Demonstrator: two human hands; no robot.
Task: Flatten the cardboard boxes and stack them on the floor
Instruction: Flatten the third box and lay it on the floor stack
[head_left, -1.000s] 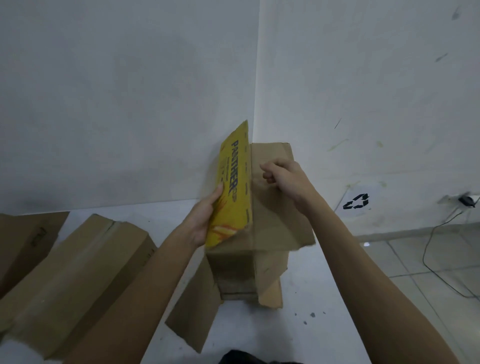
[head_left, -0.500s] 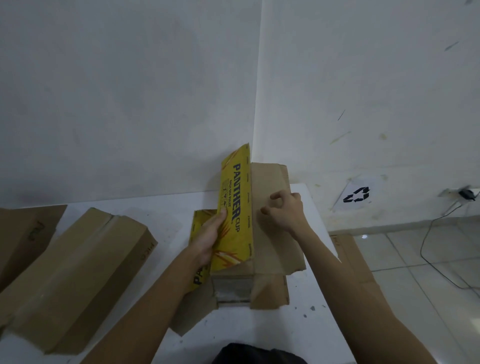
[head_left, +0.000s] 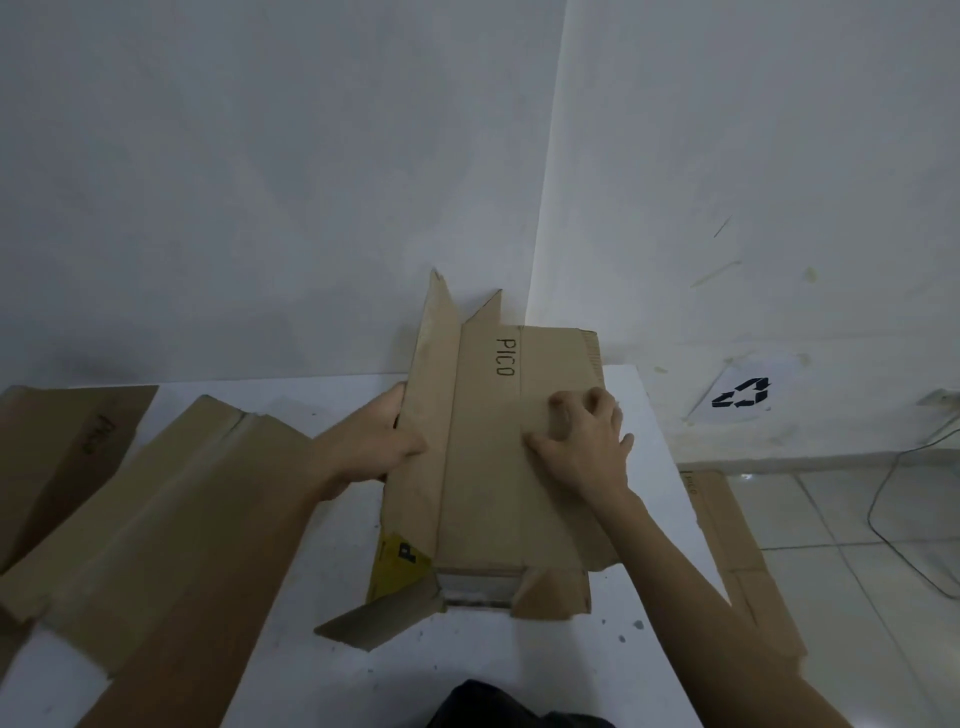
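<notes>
A brown cardboard box (head_left: 488, 467) marked "PICO" lies on the white table (head_left: 322, 665) near the wall corner, its flaps spread at both ends and a yellow printed panel showing at its near left corner. My left hand (head_left: 384, 441) grips the box's left edge, thumb on top. My right hand (head_left: 587, 441) presses down on the box's top right with curled fingers. A flattened cardboard sheet (head_left: 737, 561) lies on the tiled floor to the right of the table.
A second brown box (head_left: 156, 519), partly collapsed, lies on the table's left. Another cardboard piece (head_left: 62, 447) sits at the far left edge. A cable (head_left: 883, 519) runs over the floor tiles at right. A recycling sign (head_left: 743, 395) is on the wall.
The box went from standing, with its yellow side facing me, to lying with the plain brown side up. Both hands came down with it.
</notes>
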